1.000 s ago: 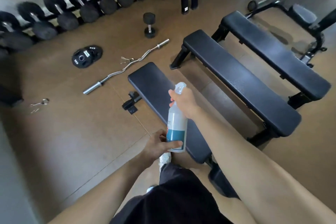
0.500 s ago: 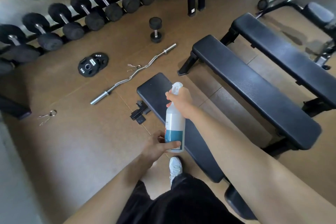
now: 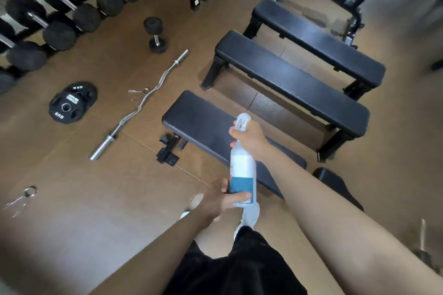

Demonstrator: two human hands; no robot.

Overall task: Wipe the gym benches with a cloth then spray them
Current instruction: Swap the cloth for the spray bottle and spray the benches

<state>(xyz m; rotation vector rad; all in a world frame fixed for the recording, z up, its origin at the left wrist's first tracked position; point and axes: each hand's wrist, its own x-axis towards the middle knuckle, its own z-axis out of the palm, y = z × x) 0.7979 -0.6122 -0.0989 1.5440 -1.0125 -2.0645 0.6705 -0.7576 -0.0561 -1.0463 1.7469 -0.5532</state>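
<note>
Floor: brown gym floor (image 3: 72,211), curl bar (image 3: 141,103) and weight plates (image 3: 72,102) far left.
Spray bottle (image 3: 242,170): upright, over the nearest bench (image 3: 199,122).
Right grip (image 3: 249,139): wrapped round the bottle's neck, by the trigger.
Left grip (image 3: 218,199): curled round the bottle's base.

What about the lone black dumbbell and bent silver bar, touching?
Apart. The head view shows bare floor between the lone black dumbbell and the bent silver bar.

White spray bottle (image 3: 242,163) upright over nearest black bench (image 3: 199,122).
</note>
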